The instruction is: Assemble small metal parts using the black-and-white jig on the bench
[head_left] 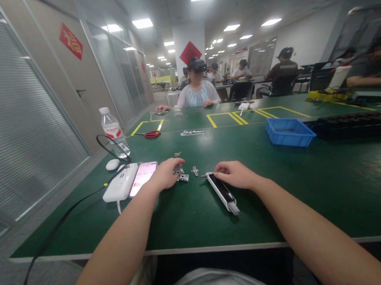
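Observation:
My left hand [167, 173] is closed, its fingertips bent down on small silver metal brackets [182, 177] lying on the green table. A little to the right of them is a small cluster of metal pieces [194, 171]. My right hand [236, 174] has its fingers curled at the far end of a slim white case with a black inside [225, 194]. The case lies at a slant, its near end toward me. A thin dark tip [203, 175] sticks out at its far end, pointing left; what it belongs to is unclear.
Left of my left hand lie a lit phone [144, 177], a white power bank [120, 183] and a water bottle [114, 134]. Red-handled scissors [152, 134] and a metal strip [192, 133] lie farther off. A blue tray [290, 132] stands right; a person [198, 93] sits opposite.

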The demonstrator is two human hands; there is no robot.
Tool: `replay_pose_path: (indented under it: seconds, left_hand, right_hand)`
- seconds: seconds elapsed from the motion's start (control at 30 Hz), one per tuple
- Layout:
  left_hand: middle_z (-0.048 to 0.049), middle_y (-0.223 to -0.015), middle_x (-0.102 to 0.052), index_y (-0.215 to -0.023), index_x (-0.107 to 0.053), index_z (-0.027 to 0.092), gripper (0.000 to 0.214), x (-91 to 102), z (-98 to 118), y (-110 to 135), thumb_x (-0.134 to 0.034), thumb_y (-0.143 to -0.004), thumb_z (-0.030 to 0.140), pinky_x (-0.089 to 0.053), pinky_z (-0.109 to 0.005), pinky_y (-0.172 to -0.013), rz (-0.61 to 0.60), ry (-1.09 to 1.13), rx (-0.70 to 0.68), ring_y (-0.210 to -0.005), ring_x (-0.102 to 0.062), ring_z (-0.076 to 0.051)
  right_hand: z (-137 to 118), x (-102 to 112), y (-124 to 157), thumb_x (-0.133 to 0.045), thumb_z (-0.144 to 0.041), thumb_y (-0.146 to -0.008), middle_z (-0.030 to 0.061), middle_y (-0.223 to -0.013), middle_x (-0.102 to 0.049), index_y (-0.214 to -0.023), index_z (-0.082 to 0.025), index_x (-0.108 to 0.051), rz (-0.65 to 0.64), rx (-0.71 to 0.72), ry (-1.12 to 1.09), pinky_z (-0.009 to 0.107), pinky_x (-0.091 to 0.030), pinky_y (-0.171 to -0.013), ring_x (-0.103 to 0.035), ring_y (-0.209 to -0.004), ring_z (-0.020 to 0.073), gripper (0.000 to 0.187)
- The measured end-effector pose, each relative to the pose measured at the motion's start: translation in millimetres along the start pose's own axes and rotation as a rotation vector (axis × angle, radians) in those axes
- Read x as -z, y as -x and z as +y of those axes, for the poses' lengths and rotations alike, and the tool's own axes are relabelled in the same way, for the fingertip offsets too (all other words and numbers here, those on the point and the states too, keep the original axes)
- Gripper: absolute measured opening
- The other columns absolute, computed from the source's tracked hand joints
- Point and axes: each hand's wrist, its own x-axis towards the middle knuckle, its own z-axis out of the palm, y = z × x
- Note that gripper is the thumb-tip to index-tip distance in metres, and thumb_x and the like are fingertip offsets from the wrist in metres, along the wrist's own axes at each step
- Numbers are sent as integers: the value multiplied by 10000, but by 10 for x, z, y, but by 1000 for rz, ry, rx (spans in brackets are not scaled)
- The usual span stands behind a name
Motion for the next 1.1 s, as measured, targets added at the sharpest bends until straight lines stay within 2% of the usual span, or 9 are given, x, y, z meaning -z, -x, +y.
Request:
replay_pose_path:
  seconds: [0.2, 0.33, 0.4, 0.5, 0.57, 0.7, 1.1]
  left_hand:
    - [-38, -1198, -588, -1132, -585, 223, 481, -80, -65, -30, -427, -723, 26, -434, -318, -889, 107, -152, 34, -1075, -549, -205]
    - [-26, -1194, -589, -1080, -616, 242, 466, -77, 33, -13, -414, -714, 35, -419, -354, -866, 163, -174, 12, -1091, -530, -218]
    - [-23, -1191, -590, -1074, -619, 247, 424, -81, 120, 1, -410, -749, 70, -390, -371, -893, 150, -152, -48, -1097, -518, -213]
    - [-23, -1177, -593, -1075, -615, 263, 346, -122, 238, 22, -400, -824, 161, -328, -406, -927, 69, -127, -200, -1106, -496, -210]
    - [-33, -1153, -599, -1055, -622, 261, 289, -170, 287, 30, -419, -851, 237, -309, -414, -919, 39, -127, -240, -1085, -497, -216]
    - [-57, -1103, -591, -1062, -619, 248, 270, -251, 323, 26, -460, -854, 314, -299, -417, -893, 62, -163, -179, -1056, -490, -233]
    - [-50, -1012, -610, -971, -658, 259, 223, -258, 314, 4, -475, -852, 301, -271, -395, -855, 68, -161, -152, -998, -497, -225]
  right_hand:
    - [23, -12, -8, -511, -385, -783, 28, -754, -649, -845, -190, -656, -2, 5, -5, 238, -400, -596, -558, -665, 135, 251]
    - [35, -21, -12, -515, -385, -783, 27, -752, -651, -851, -193, -658, 0, 1, -12, 236, -401, -591, -561, -661, 135, 249]
    - [31, -22, -9, -512, -391, -786, 24, -744, -649, -849, -193, -656, 0, 6, -14, 236, -400, -592, -561, -658, 133, 253]
    - [23, -22, -3, -506, -402, -790, 18, -721, -640, -842, -191, -653, 3, 18, -16, 232, -395, -582, -554, -644, 128, 262]
    - [24, -23, -4, -504, -402, -791, 14, -701, -633, -834, -188, -652, 5, 25, -14, 230, -389, -572, -546, -627, 124, 264]
    - [33, -26, -13, -510, -390, -786, 11, -687, -630, -828, -184, -656, 14, 31, -10, 229, -382, -562, -537, -615, 122, 256]
    - [33, -28, -13, -503, -392, -790, 16, -708, -636, -848, -187, -658, 5, 23, -6, 234, -388, -581, -548, -638, 127, 263]
